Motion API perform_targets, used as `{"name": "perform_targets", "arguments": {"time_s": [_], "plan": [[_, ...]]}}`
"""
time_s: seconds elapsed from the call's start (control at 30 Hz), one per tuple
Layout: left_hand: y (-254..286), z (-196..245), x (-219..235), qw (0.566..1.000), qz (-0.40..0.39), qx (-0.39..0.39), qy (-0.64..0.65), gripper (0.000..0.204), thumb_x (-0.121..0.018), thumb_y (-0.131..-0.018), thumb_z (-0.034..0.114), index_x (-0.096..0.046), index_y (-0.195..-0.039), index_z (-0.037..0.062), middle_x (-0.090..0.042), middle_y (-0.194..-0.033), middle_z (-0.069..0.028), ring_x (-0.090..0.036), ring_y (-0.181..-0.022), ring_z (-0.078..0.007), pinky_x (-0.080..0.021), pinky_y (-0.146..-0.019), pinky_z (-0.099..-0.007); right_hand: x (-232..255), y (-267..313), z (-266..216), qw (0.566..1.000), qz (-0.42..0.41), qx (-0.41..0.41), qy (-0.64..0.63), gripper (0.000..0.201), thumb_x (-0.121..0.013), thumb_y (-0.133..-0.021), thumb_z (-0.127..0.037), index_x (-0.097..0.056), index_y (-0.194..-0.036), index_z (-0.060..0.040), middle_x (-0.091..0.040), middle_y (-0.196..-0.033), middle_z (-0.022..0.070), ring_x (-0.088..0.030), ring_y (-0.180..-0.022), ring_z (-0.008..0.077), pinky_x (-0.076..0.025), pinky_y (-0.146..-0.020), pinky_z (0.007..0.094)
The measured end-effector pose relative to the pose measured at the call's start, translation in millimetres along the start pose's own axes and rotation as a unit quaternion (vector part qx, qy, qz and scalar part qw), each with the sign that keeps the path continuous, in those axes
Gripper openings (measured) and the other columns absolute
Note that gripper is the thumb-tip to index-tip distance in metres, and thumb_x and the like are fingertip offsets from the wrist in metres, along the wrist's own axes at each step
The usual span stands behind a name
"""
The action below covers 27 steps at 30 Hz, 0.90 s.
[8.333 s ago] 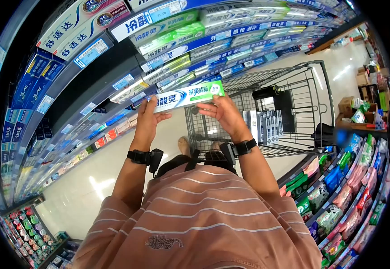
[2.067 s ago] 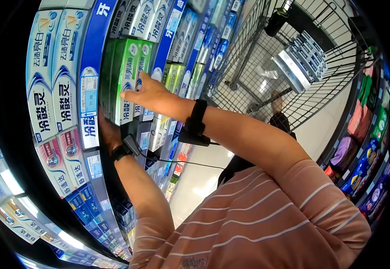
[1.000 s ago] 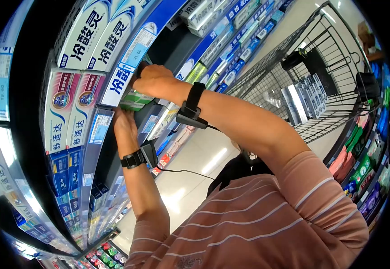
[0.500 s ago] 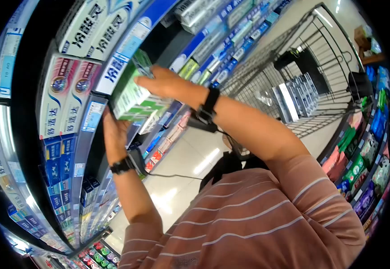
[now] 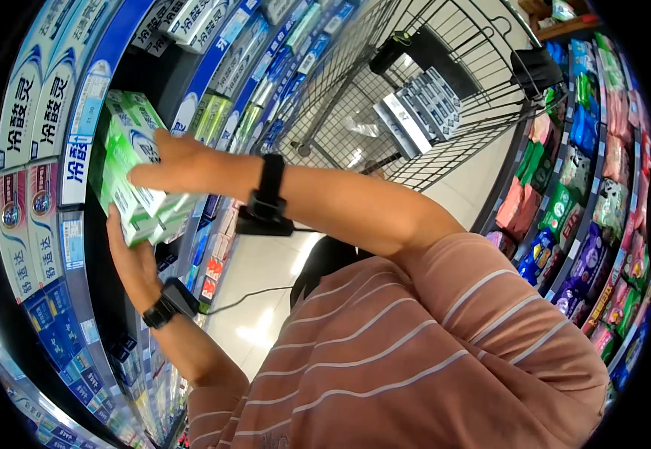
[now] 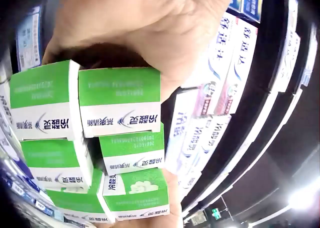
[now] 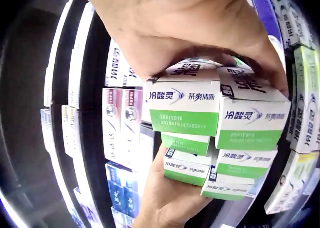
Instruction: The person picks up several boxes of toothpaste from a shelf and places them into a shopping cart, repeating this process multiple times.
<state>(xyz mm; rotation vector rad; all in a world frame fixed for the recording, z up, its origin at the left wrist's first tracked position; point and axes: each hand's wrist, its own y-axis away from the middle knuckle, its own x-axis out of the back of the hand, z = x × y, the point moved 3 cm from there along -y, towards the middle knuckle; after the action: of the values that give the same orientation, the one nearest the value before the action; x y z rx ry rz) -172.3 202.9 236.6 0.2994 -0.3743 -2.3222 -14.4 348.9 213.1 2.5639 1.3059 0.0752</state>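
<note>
Several green-and-white toothpaste boxes form a two-column stack, tilted at the shelf opening. The right hand grips the stack from above, thumb and fingers on opposite sides. Under it, the left hand holds the lower boxes, its fingers partly hidden. The left wrist view shows the green-and-white box ends below the left hand. The right wrist view has the right hand over the upper boxes and the left hand against the bottom ones.
A shopping cart with a dark bottle and white-and-blue boxes stands beyond the right arm. Toothpaste shelves with a price rail border the stack. Bagged goods fill the shelves at far right.
The hands, earlier reaching inside the shelf opening, have brought the green-and-white stack outward into fuller view. The right hand has come onto its top, and the head view has shifted.
</note>
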Motion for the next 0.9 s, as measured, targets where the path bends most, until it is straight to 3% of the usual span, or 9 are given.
{"name": "perform_targets", "arguments": {"time_s": [0.13,0.2,0.37,0.5,0.53,0.6,0.7,0.8,0.9], "plan": [[56,-15,-32,0.998,0.049,0.032,-0.018,0.049,-0.057,-0.099,0.037,-0.052,-0.134,0.0024,-0.061,-0.128,-0.0108,-0.058,-0.118,-0.0224,-0.044,-0.1,-0.038,35,75,-17,1.0,0.008,-0.012,0.003,0.095,-0.061,-0.079,-0.056,-0.036,-0.14,0.0121,-0.052,-0.118,0.0371,-0.058,-0.107,0.0477,-0.049,-0.091,0.0439],[76,-36,-48,0.999,-0.025,0.044,0.018,0.05,-0.052,-0.1,0.037,-0.049,-0.137,0.0033,-0.059,-0.13,-0.0109,-0.058,-0.118,-0.0224,-0.044,-0.1,-0.0384,54,106,-11,0.999,0.009,-0.03,0.014,0.093,-0.062,-0.081,-0.054,-0.034,-0.143,0.0103,-0.053,-0.118,0.0339,-0.058,-0.107,0.045,-0.049,-0.09,0.0436],[113,-90,-110,0.988,-0.079,0.129,0.023,0.047,-0.053,-0.101,0.033,-0.051,-0.135,0.0017,-0.061,-0.126,-0.0102,-0.059,-0.114,-0.0198,-0.047,-0.096,-0.0366,113,169,23,0.99,0.043,-0.121,0.059,0.094,-0.063,-0.083,-0.05,-0.028,-0.147,0.0091,-0.056,-0.121,0.0284,-0.057,-0.113,0.0374,-0.046,-0.096,0.0401],[130,-122,-174,0.969,-0.162,0.188,0.001,0.039,-0.049,-0.104,0.024,-0.052,-0.132,-0.0024,-0.061,-0.121,-0.0126,-0.06,-0.11,-0.0173,-0.049,-0.09,-0.032,161,205,63,0.987,0.053,-0.138,-0.059,0.086,-0.062,-0.089,-0.043,-0.025,-0.149,0.0081,-0.057,-0.126,0.0237,-0.055,-0.119,0.0294,-0.044,-0.101,0.0338],[128,-131,-187,0.948,-0.245,0.047,-0.197,0.036,-0.047,-0.104,0.023,-0.055,-0.128,-0.0028,-0.062,-0.12,-0.0119,-0.061,-0.107,-0.0164,-0.05,-0.09,-0.0314,171,211,74,0.986,0.065,-0.129,-0.089,0.084,-0.061,-0.089,-0.041,-0.026,-0.148,0.008,-0.057,-0.127,0.0227,-0.055,-0.12,0.0277,-0.043,-0.102,0.0325],[127,-147,-226,0.959,-0.23,0.161,-0.049,0.039,-0.053,-0.102,0.029,-0.057,-0.124,-0.0016,-0.064,-0.119,-0.0094,-0.063,-0.104,-0.017,-0.05,-0.088,-0.032,194,220,79,0.975,0.079,-0.15,-0.145,0.078,-0.06,-0.092,-0.035,-0.027,-0.148,0.0069,-0.058,-0.127,0.0196,-0.055,-0.119,0.0245,-0.043,-0.102,0.0311],[101,-218,-245,0.93,-0.234,0.28,0.04,0.038,-0.053,-0.101,0.031,-0.06,-0.122,-0.0005,-0.066,-0.116,-0.0093,-0.064,-0.104,-0.0172,-0.052,-0.085,-0.0314,229,215,143,0.955,0.065,-0.235,-0.168,0.079,-0.061,-0.092,-0.04,-0.028,-0.148,0.0051,-0.055,-0.132,0.0206,-0.054,-0.12,0.0242,-0.043,-0.101,0.0305],[84,-269,-264,0.92,-0.25,0.302,0.025,0.047,-0.055,-0.099,0.037,-0.059,-0.129,0.0011,-0.064,-0.121,-0.0069,-0.061,-0.108,-0.0173,-0.047,-0.096,-0.0335,257,215,192,0.971,0.067,-0.164,-0.162,0.092,-0.063,-0.088,-0.048,-0.024,-0.146,0.0121,-0.052,-0.131,0.0315,-0.054,-0.12,0.0306,-0.042,-0.104,0.0352],[63,-305,-286,0.91,-0.24,0.331,0.069,0.054,-0.06,-0.096,0.037,-0.051,-0.135,-0.0001,-0.063,-0.122,-0.0133,-0.063,-0.108,-0.0242,-0.052,-0.092,-0.037,273,199,211,0.948,0.089,-0.264,-0.155,0.099,-0.064,-0.086,-0.054,-0.022,-0.148,0.0109,-0.048,-0.137,0.0271,-0.051,-0.123,0.0333,-0.041,-0.104,0.0367]]}}
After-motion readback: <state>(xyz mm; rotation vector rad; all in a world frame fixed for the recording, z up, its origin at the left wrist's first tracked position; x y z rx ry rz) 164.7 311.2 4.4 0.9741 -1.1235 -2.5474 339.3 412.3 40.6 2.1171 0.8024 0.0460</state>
